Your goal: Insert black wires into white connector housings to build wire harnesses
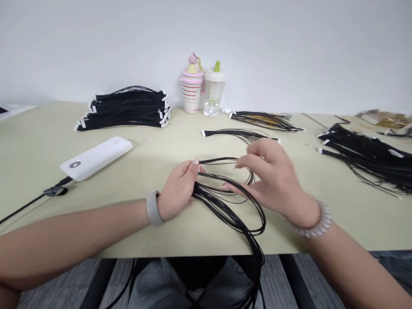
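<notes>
My left hand (178, 189) is closed around a bunch of thin black strands (231, 214) near the table's front middle; a grey band sits on that wrist. The strands loop to the right and trail down over the table edge towards my lap. My right hand (273, 176), with a clear bead bracelet on the wrist, hovers over the loop, its thumb and forefinger pinched on a few strands at the loop's upper part.
A pale green table (48, 141) carries a tall stack of black strand bundles (125, 108) at back left, a white power bank (96, 157) with cable, two drink cups (202, 88), smaller bundles (238, 134) behind my hands and a loose pile (370, 159) at right.
</notes>
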Action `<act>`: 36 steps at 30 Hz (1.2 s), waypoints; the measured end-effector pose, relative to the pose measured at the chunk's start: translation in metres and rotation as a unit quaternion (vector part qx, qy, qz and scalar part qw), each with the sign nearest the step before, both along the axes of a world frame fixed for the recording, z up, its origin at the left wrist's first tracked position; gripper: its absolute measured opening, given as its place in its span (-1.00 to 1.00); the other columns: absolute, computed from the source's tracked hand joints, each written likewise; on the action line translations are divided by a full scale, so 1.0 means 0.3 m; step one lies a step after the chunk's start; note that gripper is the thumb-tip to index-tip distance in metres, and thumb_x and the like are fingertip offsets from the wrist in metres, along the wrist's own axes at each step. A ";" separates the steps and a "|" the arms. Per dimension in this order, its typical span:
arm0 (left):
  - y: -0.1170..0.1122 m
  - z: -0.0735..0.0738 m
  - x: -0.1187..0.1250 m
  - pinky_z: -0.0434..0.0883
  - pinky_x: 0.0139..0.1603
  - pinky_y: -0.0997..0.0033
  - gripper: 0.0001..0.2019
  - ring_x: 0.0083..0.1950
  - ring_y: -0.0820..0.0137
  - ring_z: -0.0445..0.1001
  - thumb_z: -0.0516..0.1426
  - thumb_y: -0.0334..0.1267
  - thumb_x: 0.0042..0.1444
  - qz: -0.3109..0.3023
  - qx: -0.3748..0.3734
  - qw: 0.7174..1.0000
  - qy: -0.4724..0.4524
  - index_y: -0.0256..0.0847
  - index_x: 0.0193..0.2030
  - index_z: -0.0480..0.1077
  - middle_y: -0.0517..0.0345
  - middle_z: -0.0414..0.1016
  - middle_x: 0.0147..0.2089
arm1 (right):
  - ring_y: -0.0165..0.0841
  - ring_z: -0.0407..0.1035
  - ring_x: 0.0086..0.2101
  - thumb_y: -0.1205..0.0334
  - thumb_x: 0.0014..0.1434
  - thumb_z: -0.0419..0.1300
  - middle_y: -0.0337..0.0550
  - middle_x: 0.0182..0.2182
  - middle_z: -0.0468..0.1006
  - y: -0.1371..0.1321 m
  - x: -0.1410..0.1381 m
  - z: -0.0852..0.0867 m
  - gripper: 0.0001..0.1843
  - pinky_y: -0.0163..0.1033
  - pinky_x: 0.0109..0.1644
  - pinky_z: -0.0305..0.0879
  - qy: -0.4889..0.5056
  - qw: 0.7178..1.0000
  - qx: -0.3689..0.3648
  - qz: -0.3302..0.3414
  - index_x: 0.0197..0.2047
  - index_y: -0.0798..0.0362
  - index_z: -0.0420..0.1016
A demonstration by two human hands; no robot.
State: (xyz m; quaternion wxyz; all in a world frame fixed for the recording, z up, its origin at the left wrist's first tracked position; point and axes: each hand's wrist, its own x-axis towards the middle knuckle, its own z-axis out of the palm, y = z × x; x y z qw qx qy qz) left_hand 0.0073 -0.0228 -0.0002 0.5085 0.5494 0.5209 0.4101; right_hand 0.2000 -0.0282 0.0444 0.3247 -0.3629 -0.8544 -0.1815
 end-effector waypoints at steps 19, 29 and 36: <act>-0.012 0.002 0.002 0.03 -0.77 0.61 -0.61 -0.77 0.60 0.09 -0.05 0.09 0.10 -0.029 0.041 0.999 0.004 -0.23 -0.41 0.28 0.36 0.10 -0.76 | -0.56 -0.01 -0.59 0.28 0.19 -0.03 -0.34 -0.63 0.19 -0.038 -0.126 -0.116 -0.73 -0.36 -0.47 -0.03 0.051 0.949 -0.292 0.104 -0.55 0.10 0.16; -0.015 0.011 0.001 0.08 -0.75 0.60 -0.61 -0.75 0.61 0.11 -0.06 0.08 0.10 -0.042 0.051 0.997 0.028 -0.25 -0.42 0.27 0.34 0.16 -0.72 | -0.56 -0.01 -0.57 0.35 0.00 0.03 -0.33 -0.63 0.22 -0.030 -0.145 -0.131 -0.83 -0.39 -0.44 -0.01 0.017 0.958 -0.284 0.046 -0.59 0.11 0.17; -0.013 0.000 0.003 0.09 -0.84 0.59 -0.58 -0.80 0.58 0.13 -0.08 0.14 0.08 -0.012 0.020 1.000 0.017 -0.21 -0.39 0.28 0.35 0.07 -0.68 | -0.57 0.10 -0.66 0.36 0.00 0.09 -0.30 -0.71 0.33 -0.005 -0.022 -0.002 -0.79 -0.39 -0.56 0.03 -0.005 0.922 -0.387 0.022 -0.63 0.11 0.39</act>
